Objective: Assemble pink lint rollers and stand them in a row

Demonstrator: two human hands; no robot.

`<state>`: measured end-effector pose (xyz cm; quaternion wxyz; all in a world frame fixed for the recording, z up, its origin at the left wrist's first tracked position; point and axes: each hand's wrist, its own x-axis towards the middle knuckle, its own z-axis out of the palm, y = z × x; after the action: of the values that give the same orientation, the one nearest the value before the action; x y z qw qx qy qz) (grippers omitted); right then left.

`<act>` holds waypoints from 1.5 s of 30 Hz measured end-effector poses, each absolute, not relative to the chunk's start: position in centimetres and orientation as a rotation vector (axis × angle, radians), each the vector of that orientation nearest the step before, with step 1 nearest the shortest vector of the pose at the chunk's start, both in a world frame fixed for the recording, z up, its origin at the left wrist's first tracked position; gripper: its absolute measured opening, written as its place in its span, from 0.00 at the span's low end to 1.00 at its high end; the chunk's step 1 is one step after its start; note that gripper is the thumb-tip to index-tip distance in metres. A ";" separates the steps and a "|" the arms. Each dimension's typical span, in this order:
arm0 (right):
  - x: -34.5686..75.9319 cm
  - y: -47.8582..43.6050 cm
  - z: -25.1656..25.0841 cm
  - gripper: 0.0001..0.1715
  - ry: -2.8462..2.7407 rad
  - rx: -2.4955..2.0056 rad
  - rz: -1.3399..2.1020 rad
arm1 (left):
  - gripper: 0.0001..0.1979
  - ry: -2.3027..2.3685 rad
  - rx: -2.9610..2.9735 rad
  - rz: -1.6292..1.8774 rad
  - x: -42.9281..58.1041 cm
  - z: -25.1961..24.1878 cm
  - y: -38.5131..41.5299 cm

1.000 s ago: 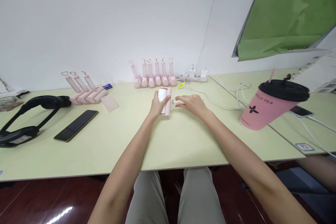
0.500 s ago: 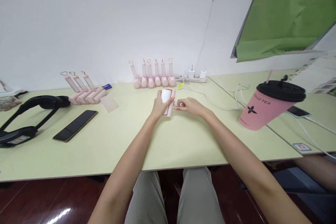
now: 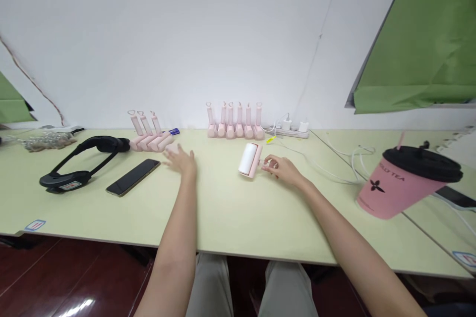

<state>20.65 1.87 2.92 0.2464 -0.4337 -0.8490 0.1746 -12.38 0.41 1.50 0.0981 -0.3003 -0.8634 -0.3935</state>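
My right hand (image 3: 283, 169) is closed on the short clear handle of a lint roller (image 3: 250, 159). The white roll and pink holder of this roller point left, above the table. To the left, my left hand (image 3: 181, 160) reaches out with fingers spread over a pale pink cover (image 3: 171, 148), partly hidden by the hand; whether they touch, I cannot tell. Just beyond that hand, three pink lint rollers (image 3: 148, 141) lie side by side with heart-topped handles pointing up. Several more pink lint rollers (image 3: 235, 131) stand in a row against the wall.
A black phone (image 3: 133, 177) and a black headset (image 3: 84, 161) lie at the left. A power strip (image 3: 292, 131) with white chargers and cables sits by the wall. On the right stands a pink cup with a black lid (image 3: 394, 188), beside a table seam.
My left hand has let go of the lint roller and moved left to the pale pink cover. My right hand still holds the roller by its handle. The view has shifted left.
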 end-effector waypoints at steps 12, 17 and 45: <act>20.6 2.2 2.1 0.23 -2.112 -1.136 0.803 | 0.28 -2.319 -1.535 -2.404 -9.4 2.9 1.7; 21.2 2.5 2.4 0.25 -2.002 -1.078 0.935 | 0.35 -1.762 -2.577 -2.704 -3.4 3.5 1.1; 22.1 3.0 1.7 0.27 -2.131 -1.250 1.045 | 0.47 -1.772 -2.744 -1.281 -0.4 1.3 0.2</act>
<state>22.09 3.02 1.71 0.2272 -0.4538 -0.7736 0.3794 -0.38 0.20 1.31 -0.1827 -0.7689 -0.4965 -0.3591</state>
